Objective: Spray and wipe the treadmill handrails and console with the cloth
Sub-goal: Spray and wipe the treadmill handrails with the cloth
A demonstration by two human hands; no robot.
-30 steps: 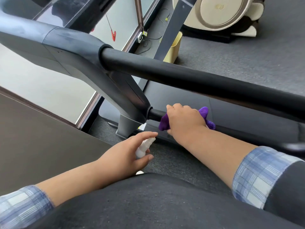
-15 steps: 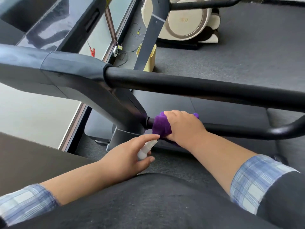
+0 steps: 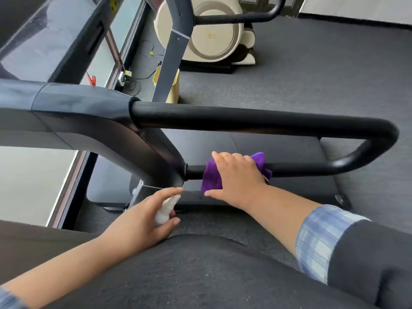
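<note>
A black looped handrail (image 3: 256,118) runs right from the treadmill's grey upright (image 3: 124,139) and bends back as a thinner lower bar (image 3: 312,169). My right hand (image 3: 236,177) grips a purple cloth (image 3: 211,179) wrapped round that lower bar, a short way right of where it joins the upright. My left hand (image 3: 142,217) holds a small white spray bottle (image 3: 166,209) below the joint, index finger lying over its top. The glossy dark console (image 3: 51,39) shows at the upper left.
The treadmill deck (image 3: 267,141) lies under the rails on grey carpet. A second machine's grey post (image 3: 174,47) and black handle stand behind, with a cream round-sided machine (image 3: 214,32), a yellow bin (image 3: 171,85) and loose cables by the window frame.
My right hand has slid the cloth a little to the right along the lower bar, away from the joint. The view has tilted up. My left hand stays put with the bottle.
</note>
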